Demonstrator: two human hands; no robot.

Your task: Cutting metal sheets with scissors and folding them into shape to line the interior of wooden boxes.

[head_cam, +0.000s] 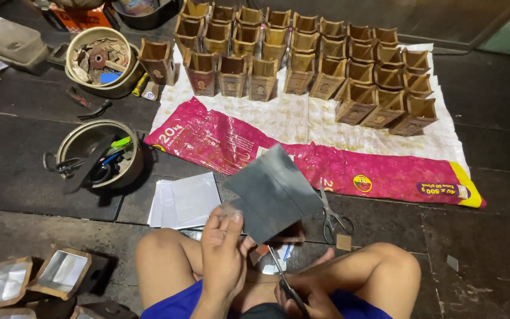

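Note:
I sit cross-legged on the floor. My left hand [222, 248] pinches the near corner of a dark grey sheet [273, 192], holding it up over my lap. My right hand [299, 292] grips a pair of scissors [281, 272] whose blades point up toward the sheet's lower edge. A second pair of scissors [333, 217] lies on the floor just right of the sheet, beside a small brown cut square [343, 241].
Several rows of small brown open boxes [302, 65] stand on a pink and white sack [302, 147] ahead. White sheets [184, 201] lie left of my knee. Two metal bowls [98, 153] [98, 62] of tools and scraps sit at left. Foil-lined pouches [60, 272] lie at lower left.

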